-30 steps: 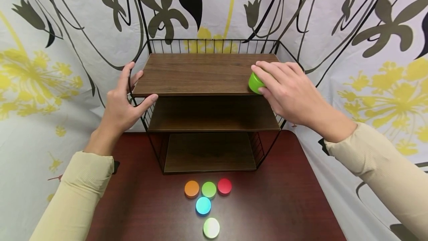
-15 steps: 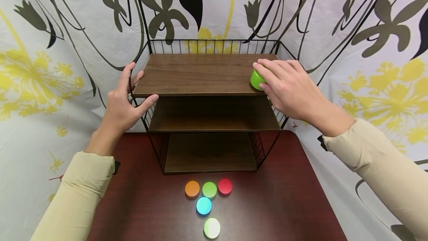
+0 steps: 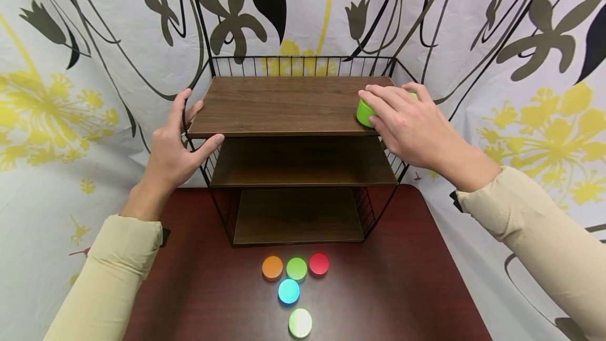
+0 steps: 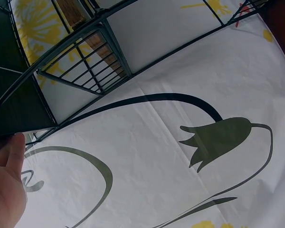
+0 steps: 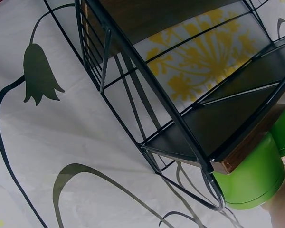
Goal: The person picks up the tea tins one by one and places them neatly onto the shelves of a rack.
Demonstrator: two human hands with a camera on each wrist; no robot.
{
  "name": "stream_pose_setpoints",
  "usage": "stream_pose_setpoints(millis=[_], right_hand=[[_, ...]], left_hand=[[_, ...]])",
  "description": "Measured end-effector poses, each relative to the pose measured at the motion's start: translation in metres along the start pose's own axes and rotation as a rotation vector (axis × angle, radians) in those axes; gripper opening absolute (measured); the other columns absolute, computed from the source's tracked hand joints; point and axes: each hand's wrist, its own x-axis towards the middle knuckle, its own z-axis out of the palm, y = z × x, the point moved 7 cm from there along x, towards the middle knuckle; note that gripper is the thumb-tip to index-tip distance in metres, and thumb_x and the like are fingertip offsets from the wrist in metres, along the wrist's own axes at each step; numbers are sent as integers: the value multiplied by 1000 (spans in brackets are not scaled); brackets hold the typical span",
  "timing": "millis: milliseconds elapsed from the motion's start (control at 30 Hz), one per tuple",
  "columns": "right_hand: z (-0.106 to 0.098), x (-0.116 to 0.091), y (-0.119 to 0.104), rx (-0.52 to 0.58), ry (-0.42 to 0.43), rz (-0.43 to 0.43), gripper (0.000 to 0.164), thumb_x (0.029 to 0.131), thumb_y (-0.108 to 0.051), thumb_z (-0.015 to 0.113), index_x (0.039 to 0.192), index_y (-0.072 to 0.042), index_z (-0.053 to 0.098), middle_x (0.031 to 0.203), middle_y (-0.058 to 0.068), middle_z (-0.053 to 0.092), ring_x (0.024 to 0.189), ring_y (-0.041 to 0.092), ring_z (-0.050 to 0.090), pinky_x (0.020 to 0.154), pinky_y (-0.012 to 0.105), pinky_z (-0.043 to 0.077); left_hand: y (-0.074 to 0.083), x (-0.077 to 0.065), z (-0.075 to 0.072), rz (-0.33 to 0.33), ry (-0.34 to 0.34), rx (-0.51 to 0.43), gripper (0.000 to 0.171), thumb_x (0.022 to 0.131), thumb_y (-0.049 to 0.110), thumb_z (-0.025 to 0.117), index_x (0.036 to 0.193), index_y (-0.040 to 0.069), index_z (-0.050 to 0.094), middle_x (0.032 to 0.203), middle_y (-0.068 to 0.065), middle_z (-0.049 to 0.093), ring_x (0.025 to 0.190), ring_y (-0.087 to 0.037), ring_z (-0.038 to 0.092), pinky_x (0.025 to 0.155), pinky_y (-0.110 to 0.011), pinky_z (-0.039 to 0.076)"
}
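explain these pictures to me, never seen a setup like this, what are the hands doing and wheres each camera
There is no robot: a person works with two bare hands. The wide view comes from a camera worn on the head, the other two from cameras worn on the wrists.

On the dark red table stands a black wire rack. Before it lie an orange disc, a green disc, a red disc, a blue disc and a pale green disc.

The left hand rests at the rack's left front corner. The right hand holds something green at the top shelf's right end; the fingers partly hide it, so I can't tell whether it's one piece or two.
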Motion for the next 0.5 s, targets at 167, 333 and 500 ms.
stream_pose_setpoints(millis=[167, 333, 500], right_hand=[[2, 0, 1, 19, -10, 5, 44, 98, -12, 53, 140, 1, 53, 137, 21, 56, 122, 35, 54, 99, 56, 33], [2, 0, 1, 30, -6, 2, 43, 99, -12, 53, 139, 1, 53, 137, 21, 56, 124, 34, 53, 99, 56, 34], [4, 0, 3, 40, -8, 8, 42, 99, -12, 52, 139, 1, 53, 137, 21, 56, 126, 34, 51, 98, 55, 36]], left_hand=[[0, -1, 1, -5, -4, -5, 86, 83, 27, 81, 154, 15, 34, 137, -5, 61, 117, -32, 63, 98, -38, 45], [0, 0, 0, -5, 7, -12, 86, 82, 26, 81, 154, 16, 35, 136, -4, 61, 118, -30, 62, 97, -32, 44], [0, 0, 0, -1, 10, -20, 87, 82, 25, 82, 154, 14, 35, 135, -4, 62, 119, -29, 62, 99, -30, 43]])
